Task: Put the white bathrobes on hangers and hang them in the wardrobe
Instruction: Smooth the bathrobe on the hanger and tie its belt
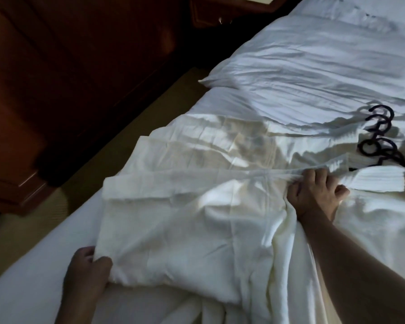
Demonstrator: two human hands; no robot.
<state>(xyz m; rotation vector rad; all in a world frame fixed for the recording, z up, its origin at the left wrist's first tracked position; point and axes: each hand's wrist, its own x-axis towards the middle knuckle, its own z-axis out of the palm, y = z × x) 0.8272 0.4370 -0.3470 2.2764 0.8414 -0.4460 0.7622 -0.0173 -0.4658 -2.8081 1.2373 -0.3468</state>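
Observation:
A white bathrobe (185,230) lies spread across the bed in front of me. My left hand (87,270) pinches its lower left corner near the mattress edge. My right hand (313,195) grips a fold of the robe near its ribbed collar (372,181). Several dark hangers (379,136) lie stacked on the bed just beyond my right hand, with their round hooks showing and their bodies hidden under white cloth.
A white pillow (313,73) lies at the head of the bed (33,265). Dark wooden furniture (56,90) stands along the left, with a strip of carpet (103,160) between it and the bed. A nightstand with a drawer knob (220,12) stands top centre.

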